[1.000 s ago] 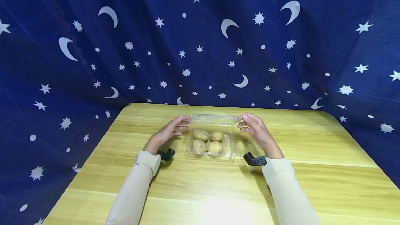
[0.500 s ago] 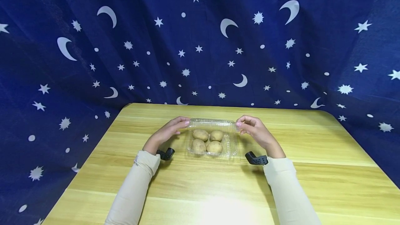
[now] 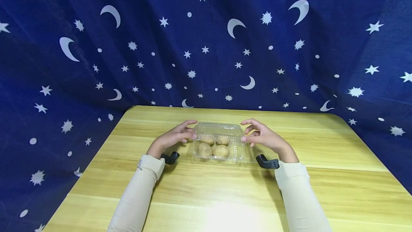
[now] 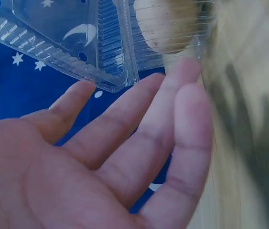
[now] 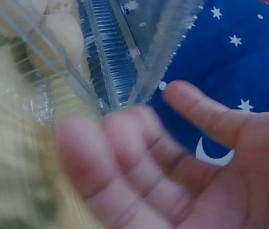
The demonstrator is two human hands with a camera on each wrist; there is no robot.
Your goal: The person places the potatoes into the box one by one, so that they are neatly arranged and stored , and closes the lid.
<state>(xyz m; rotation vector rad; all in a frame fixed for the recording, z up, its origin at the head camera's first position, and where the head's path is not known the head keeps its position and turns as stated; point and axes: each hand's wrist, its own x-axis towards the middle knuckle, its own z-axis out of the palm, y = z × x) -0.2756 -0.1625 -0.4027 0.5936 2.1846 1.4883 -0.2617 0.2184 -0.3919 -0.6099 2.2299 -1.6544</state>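
Note:
A clear plastic clamshell box (image 3: 238, 152) with several potatoes (image 3: 204, 150) inside stands in the middle of the table in the head view. Its hinged lid (image 3: 219, 128) tilts forward above the back potatoes, partly lowered. My left hand (image 3: 175, 135) is at the lid's left side, thumb near its front corner. In the left wrist view those fingers are extended, one tip touching or very near the lid rim. At the opposite side is my right hand (image 3: 263, 136), its thumb by the right corner; its fingers look relaxed and blurred in the right wrist view. Contact there is unclear.
The wooden table (image 3: 199, 196) extends around the box on all sides. A dark blue curtain (image 3: 212, 38) with moons and stars hangs behind it. Black wrist mounts (image 3: 268, 162) sit below both hands.
The lid has swung forward and down from nearly upright to slanting over the back potatoes. Both thumbs have come down and toward me along its sides. The box has stayed in place.

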